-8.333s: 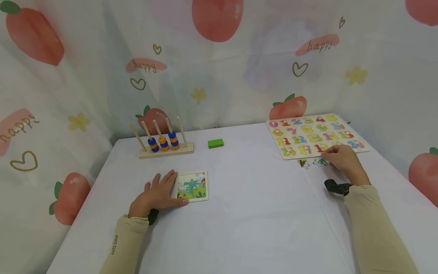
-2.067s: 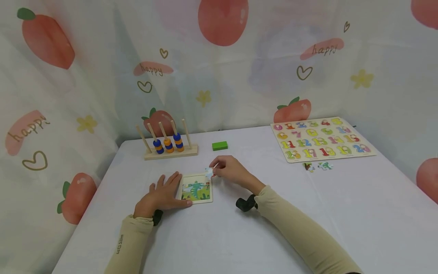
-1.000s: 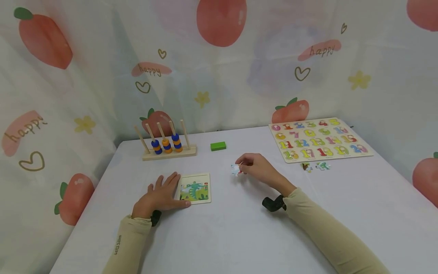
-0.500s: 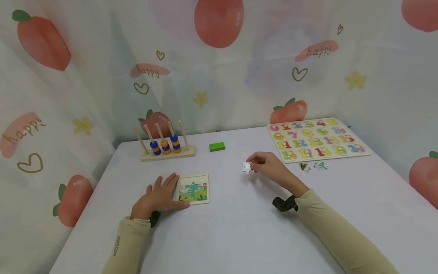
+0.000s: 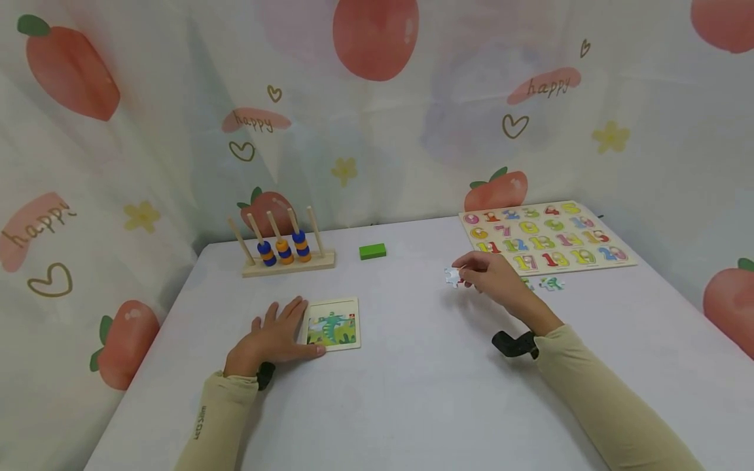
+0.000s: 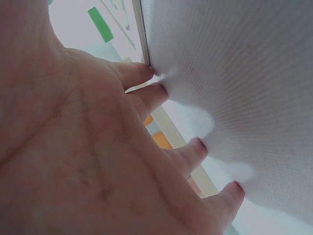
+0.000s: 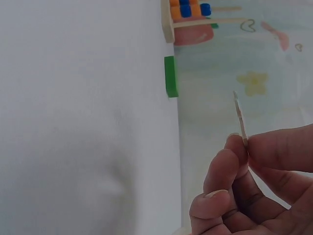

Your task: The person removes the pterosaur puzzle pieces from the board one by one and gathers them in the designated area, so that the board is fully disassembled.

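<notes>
My left hand (image 5: 272, 341) rests with spread fingers along the left side of a small wooden puzzle tray (image 5: 333, 303) bearing a green crocodile-like picture. Its thumb lies at the tray's near edge. In the left wrist view, the fingertips (image 6: 197, 146) touch the white tabletop. Farther right, my right hand (image 5: 503, 284) pinches a pale jigsaw piece with some red (image 5: 452, 277) between thumb and fingers, above the table. The right wrist view shows that jigsaw piece (image 7: 240, 117) edge-on. Behind the right hand lie loose jigsaw pieces (image 5: 552, 284), one partly hidden.
A board of colourful numbers (image 5: 554, 229) lies at the back right, its near left corner covered by my right hand. At the back left stands a peg rack (image 5: 288, 263) with blue and orange beads. A green block (image 5: 373, 251) lies between them.
Earlier my right hand was by the loose pieces, then at the tray's upper right corner. Since then it has moved right, carrying the jigsaw piece away. My left hand stays at the tray.
</notes>
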The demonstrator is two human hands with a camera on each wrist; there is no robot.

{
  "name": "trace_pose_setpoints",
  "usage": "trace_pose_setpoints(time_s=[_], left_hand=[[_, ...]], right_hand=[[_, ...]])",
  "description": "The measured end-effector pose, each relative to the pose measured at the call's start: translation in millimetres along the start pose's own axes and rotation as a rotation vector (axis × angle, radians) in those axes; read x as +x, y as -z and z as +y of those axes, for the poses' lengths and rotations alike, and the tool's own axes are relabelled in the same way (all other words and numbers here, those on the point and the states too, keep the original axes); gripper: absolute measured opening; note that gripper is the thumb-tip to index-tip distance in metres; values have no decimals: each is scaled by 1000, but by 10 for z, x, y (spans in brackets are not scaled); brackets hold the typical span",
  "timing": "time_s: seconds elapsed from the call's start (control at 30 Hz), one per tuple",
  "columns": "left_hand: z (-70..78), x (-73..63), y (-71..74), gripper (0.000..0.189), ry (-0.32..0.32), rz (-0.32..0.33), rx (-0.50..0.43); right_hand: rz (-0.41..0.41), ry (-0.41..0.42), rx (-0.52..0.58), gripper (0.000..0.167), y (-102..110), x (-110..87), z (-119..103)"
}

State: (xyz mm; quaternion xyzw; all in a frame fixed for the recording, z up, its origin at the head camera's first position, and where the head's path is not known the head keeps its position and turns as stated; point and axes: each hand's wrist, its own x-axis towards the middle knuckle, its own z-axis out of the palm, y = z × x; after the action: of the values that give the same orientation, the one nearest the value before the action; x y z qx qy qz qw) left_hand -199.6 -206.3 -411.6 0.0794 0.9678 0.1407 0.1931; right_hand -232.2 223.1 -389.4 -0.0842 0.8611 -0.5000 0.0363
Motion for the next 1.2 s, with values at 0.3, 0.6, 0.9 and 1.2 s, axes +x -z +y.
trace_pose_setpoints(time_s=[0.3,0.6,0.9,1.2], left_hand=[[16,-18,19,120,12,-9,-10],[-6,6,0,121,6,0,-9],[-11,8,-17,120,6,2,-9],[29,-29,16,119,7,-9,-5]], right_hand=[[55,-41,-1,31,257,-40,111],[104,-77,-2,37,533,-72,180],[178,-98,-59,41,789,-107,308],[245,-150,-84,41,991,-143,495]])
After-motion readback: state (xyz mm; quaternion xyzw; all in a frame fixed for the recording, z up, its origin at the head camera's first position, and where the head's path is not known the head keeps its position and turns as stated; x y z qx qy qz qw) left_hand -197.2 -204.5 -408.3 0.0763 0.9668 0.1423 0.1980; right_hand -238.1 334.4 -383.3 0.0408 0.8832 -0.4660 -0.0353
